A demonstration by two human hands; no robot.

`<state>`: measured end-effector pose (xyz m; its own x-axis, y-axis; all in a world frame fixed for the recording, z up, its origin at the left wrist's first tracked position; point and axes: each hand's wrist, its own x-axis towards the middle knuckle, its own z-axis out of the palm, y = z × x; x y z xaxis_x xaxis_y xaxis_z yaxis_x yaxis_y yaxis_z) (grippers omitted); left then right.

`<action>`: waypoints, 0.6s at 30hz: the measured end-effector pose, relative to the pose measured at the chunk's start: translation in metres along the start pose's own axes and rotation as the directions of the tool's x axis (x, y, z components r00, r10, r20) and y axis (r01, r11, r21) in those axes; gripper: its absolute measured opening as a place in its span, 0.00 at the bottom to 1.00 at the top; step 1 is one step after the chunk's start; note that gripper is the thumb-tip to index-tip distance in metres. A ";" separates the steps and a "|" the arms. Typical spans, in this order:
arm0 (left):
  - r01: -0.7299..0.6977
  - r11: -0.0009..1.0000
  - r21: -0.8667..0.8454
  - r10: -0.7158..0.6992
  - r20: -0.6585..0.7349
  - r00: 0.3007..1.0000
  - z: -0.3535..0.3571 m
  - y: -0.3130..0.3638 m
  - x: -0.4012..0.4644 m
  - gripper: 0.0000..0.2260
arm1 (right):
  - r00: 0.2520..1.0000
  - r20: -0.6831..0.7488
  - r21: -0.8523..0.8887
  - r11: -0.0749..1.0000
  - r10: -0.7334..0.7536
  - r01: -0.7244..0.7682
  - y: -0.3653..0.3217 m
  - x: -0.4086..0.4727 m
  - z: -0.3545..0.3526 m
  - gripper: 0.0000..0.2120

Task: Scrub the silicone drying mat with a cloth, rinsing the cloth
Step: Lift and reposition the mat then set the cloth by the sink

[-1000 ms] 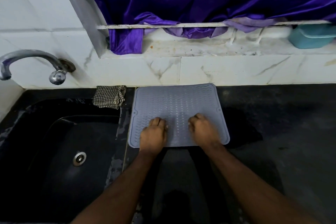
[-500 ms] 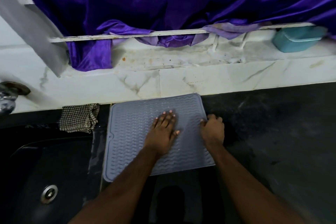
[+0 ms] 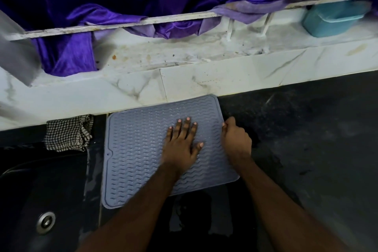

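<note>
The left hand [image 3: 183,142] lies flat, fingers spread, on the mat [image 3: 143,149]. Just beside it, the right hand [image 3: 237,139] curls round the mat's right edge (fingertips hidden underneath). The cloth [image 3: 67,133] sits crumpled well left of both, on the desk [image 3: 306,129] by the sink [image 3: 30,200], which is cut off.

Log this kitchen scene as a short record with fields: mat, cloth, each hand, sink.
mat: grey ribbed silicone drying mat, flat on dark counter
cloth: black-and-white checked cloth, left of mat, untouched
left hand: fingers straight, flat on mat
right hand: fingers curled at mat's right edge
sink: black sink, left of mat
</note>
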<state>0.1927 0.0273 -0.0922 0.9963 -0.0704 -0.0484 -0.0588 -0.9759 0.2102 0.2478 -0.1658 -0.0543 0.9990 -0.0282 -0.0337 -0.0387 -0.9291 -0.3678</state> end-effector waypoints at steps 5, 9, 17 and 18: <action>0.003 1.000 0.002 -0.003 0.002 1.000 0.000 0.005 -0.003 0.33 | 0.999 0.051 0.014 1.000 -0.011 0.010 0.003 0.002 -0.005 0.10; 0.021 1.000 -0.002 -0.021 0.022 1.000 -0.003 0.006 -0.003 0.33 | 0.996 0.085 0.040 0.999 -0.004 0.001 0.002 0.003 -0.011 0.11; 0.041 0.999 -0.025 -0.039 0.052 0.998 -0.006 0.009 -0.003 0.33 | 0.999 0.012 -0.124 0.992 -0.030 0.031 -0.003 -0.001 -0.010 0.16; 0.042 0.999 -0.031 -0.040 0.055 0.998 -0.008 0.010 -0.002 0.33 | 0.999 -0.007 -0.152 0.987 -0.052 0.051 -0.005 -0.001 -0.010 0.17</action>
<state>0.1904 0.0196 -0.0826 0.9929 -0.0426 -0.1108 -0.0151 -0.9711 0.2383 0.2471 -0.1653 -0.0429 0.9998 0.0178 -0.0084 0.0155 -0.9747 -0.2231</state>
